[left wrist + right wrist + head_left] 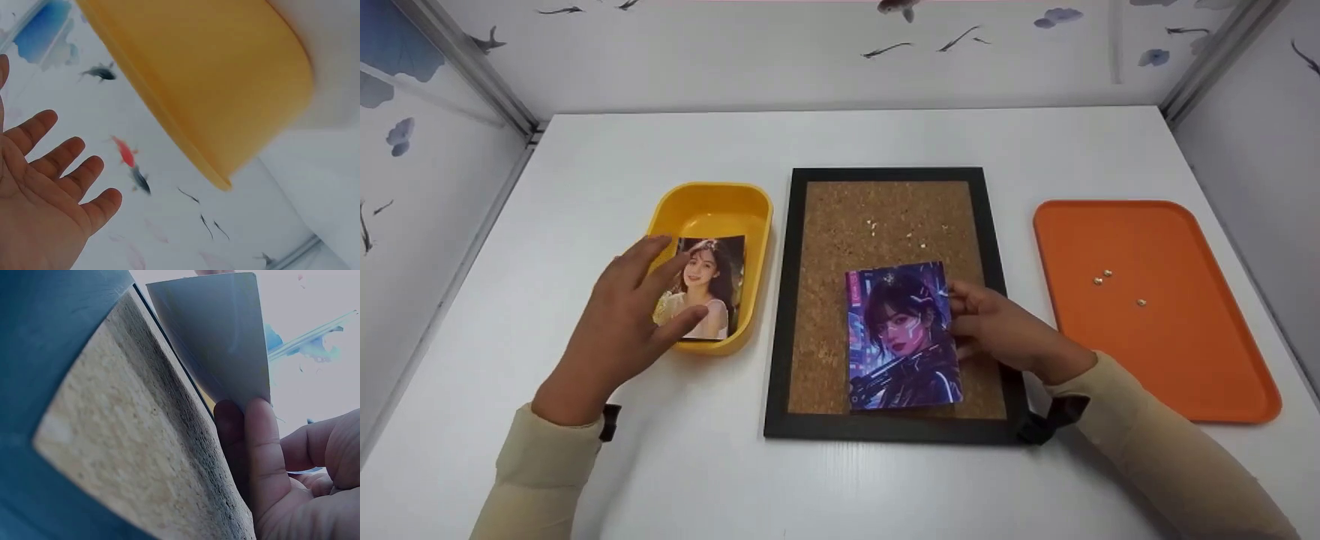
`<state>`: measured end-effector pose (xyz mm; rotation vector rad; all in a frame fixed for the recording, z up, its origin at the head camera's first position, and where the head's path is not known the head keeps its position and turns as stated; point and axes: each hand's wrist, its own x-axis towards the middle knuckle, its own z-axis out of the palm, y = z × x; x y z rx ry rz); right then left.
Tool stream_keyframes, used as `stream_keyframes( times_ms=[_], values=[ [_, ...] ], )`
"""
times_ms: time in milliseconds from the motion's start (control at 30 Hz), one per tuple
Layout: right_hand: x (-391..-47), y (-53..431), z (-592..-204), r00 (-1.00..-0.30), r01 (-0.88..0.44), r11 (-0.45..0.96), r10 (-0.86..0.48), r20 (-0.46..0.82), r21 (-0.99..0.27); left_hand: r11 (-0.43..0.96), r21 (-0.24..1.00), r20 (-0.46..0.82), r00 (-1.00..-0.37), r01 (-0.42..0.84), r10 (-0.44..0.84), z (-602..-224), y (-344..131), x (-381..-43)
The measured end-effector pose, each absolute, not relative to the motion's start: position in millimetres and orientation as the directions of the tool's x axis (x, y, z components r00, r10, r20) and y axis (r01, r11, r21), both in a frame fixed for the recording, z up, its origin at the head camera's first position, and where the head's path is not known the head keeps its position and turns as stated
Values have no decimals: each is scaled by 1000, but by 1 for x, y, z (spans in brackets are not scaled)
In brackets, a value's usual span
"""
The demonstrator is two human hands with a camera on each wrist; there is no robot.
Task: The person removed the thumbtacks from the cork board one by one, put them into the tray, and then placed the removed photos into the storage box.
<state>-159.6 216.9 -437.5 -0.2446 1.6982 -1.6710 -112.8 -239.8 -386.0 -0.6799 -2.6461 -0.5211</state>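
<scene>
My right hand [1014,330] pinches the right edge of a picture card [904,337] with a purple and blue figure on it. Held over the lower part of a black-framed cork board [840,225], the card shows its plain pale back [216,332] in the right wrist view. On the left, my left hand [615,319] hovers by a yellow bin [769,225] with fingers spread and nothing gripped. A second picture card [712,292], with a portrait in a light dress, lies in that bin, partly behind the fingertips. The left wrist view shows the palm [39,208] beside the bin's outer wall.
Right of the board lies an orange tray [1155,360] with 3 small shiny pins [1141,303]. Several tiny bright specks show on the upper cork. White panels with fish patterns [810,75] border the white table [675,142] at the back and sides.
</scene>
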Motion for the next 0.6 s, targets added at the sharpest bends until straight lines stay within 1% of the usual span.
stream_keyframes(
  times_ms=[167,300,433,500,600],
  values=[
    [-160,218,-438,-717,344,140,-600,-356,-928,885,219,386,-869,411,309,-392,-262,-113],
    [-161,219,-439,-718,340,135,-602,-350,-931,898,213,395,-874,385,281,-398,-273,-114],
    [-161,221,-439,-715,346,128,-605,-349,-930,900,241,399,-882,363,249,-406,-280,-115],
    [-161,221,-438,-716,345,129,-605,-349,-930,906,255,364,-902,338,234,-409,-282,-115],
    [-161,222,-438,-720,337,134,-602,-347,-932,925,261,261,-943,276,208,-413,-284,-114]
  ],
)
